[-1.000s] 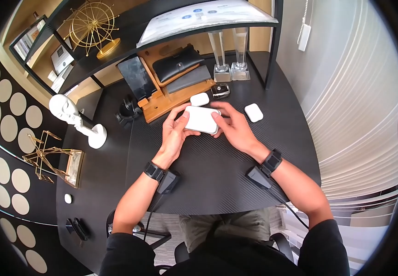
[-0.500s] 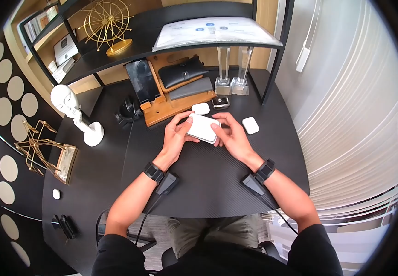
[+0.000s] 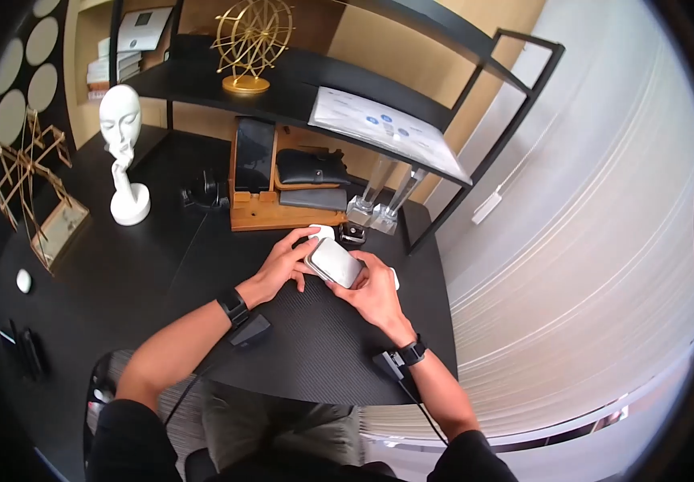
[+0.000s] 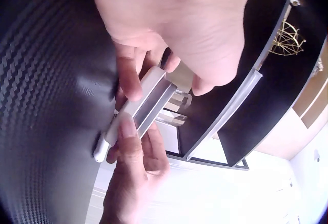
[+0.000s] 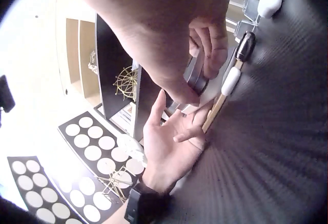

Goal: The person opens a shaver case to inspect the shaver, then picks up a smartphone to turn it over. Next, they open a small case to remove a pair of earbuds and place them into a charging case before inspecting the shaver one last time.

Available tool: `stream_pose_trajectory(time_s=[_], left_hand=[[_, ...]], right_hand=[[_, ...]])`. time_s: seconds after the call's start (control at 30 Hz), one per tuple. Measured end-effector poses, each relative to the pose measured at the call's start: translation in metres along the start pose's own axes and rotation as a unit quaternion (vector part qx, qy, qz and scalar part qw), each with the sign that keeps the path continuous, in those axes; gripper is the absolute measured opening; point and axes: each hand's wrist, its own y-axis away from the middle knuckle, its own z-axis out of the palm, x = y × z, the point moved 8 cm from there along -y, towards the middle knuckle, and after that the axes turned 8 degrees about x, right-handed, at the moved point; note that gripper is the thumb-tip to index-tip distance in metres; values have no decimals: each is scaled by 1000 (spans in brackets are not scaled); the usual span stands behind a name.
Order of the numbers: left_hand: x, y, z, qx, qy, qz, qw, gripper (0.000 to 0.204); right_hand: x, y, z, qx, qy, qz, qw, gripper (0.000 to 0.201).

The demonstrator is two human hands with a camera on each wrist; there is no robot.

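A flat white case [image 3: 335,262] with rounded corners is tilted between both hands; its upper face looks silvery in the head view. The right hand [image 3: 376,296] grips its right side, thumb on the near edge. At its left side, the left hand [image 3: 278,269] touches it with extended fingers. In the left wrist view, a white slab [image 4: 139,98] and a grey layer lie side by side, the left thumb apart from them. The right wrist view shows the left palm [image 5: 174,150] spread beneath. Just behind stands a small white case [image 3: 322,232].
Behind the hands are a wooden organiser [image 3: 262,214] with a phone and a black pouch, a car key [image 3: 352,234] and glass trophies [image 3: 384,217]. Another white case [image 3: 396,279] is partly hidden by the right hand. A shelf [image 3: 194,87] overhangs the back; a white bust [image 3: 130,205] stands left.
The head view has turned, shifting the desk and hands leftward and downward in it. The held case has tilted and shows a silvery face instead of white. The left thumb has come off it.
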Motion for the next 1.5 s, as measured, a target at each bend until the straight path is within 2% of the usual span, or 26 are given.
stream_pose_trajectory(time_s=[0.03, 0.13, 0.2, 0.27, 0.3, 0.33, 0.43, 0.5, 0.53, 0.6, 0.67, 0.73, 0.77, 0.83, 0.87, 0.97, 1.1, 1.17, 1.2, 1.3, 1.33, 1.37, 1.43, 1.47, 1.5], left_hand=[[0, 1, 2, -10, 17, -6, 1000, 52], [6, 4, 0, -18, 52, -3, 998, 52], [1, 2, -8, 25, 57, -24, 998, 45], [-2, -2, -16, 56, 62, -27, 996, 43], [-2, -3, -18, 60, 69, -19, 996, 42], [-2, -2, -20, 64, 72, -13, 995, 40], [-4, -4, -20, 71, 67, -15, 995, 38], [-6, -6, -20, 68, 63, -14, 996, 37], [-6, -7, -21, 67, 54, -6, 996, 37], [-7, -7, -21, 68, 58, -7, 996, 35], [-7, -7, -20, 66, 59, -8, 996, 35], [-6, -6, -22, 70, 62, -8, 996, 34], [-6, -6, -22, 72, 65, -6, 995, 33], [-6, -7, -22, 75, 66, -8, 995, 33], [-6, -6, -23, 78, 66, -10, 995, 32], [-8, -7, -23, 82, 69, -6, 994, 31], [-8, -7, -23, 78, 71, -11, 994, 31], [-9, -8, -22, 70, 65, -15, 995, 31], [-10, -8, -22, 72, 63, -15, 995, 31], [-11, -8, -21, 71, 54, -17, 996, 31], [-9, -7, -19, 61, 51, -9, 997, 33], [-9, -7, -17, 51, 47, -1, 998, 34], [-8, -6, -14, 43, 24, 12, 999, 37], [-6, -6, -11, 33, 4, 27, 999, 39], [-5, -5, -9, 43, -8, 44, 998, 37]], right_hand=[[-1, 0, -1, -9, 8, -6, 1000, 63], [16, -2, -29, 79, 31, 43, 995, 60], [36, -3, -50, 115, -39, 134, 984, 60], [74, -6, -74, 158, -39, 147, 976, 60], [88, -5, -88, 187, 19, 146, 971, 59], [133, -4, -100, 216, 48, 122, 968, 60], [172, 5, -119, 231, 103, 125, 959, 64], [187, 13, -120, 199, 146, 166, 955, 67], [183, 16, -119, 201, 148, 167, 954, 67], [187, 23, -103, 145, 139, 241, 949, 77], [169, 21, -93, 132, 129, 250, 951, 73], [150, 17, -89, 154, 58, 215, 963, 60], [147, 16, -87, 154, 58, 214, 963, 60], [120, 9, -94, 211, 141, 93, 963, 46], [104, 8, -92, 209, 139, 92, 964, 46], [68, 11, -54, 45, 210, 44, 976, 40], [46, 14, -28, -4, 271, -12, 963, 38], [42, 7, -14, -35, 185, -30, 982, 34], [41, 3, -8, -35, 182, -30, 982, 34], [47, -3, 14, -54, 41, 119, 991, 31], [52, -3, 26, -84, -54, 157, 983, 32], [55, -3, 37, -93, -167, 188, 964, 31], [42, 0, 60, -106, -387, 238, 885, 31], [38, 1, 65, -108, -392, 239, 882, 31], [34, 3, 72, -111, -430, 249, 861, 31]])
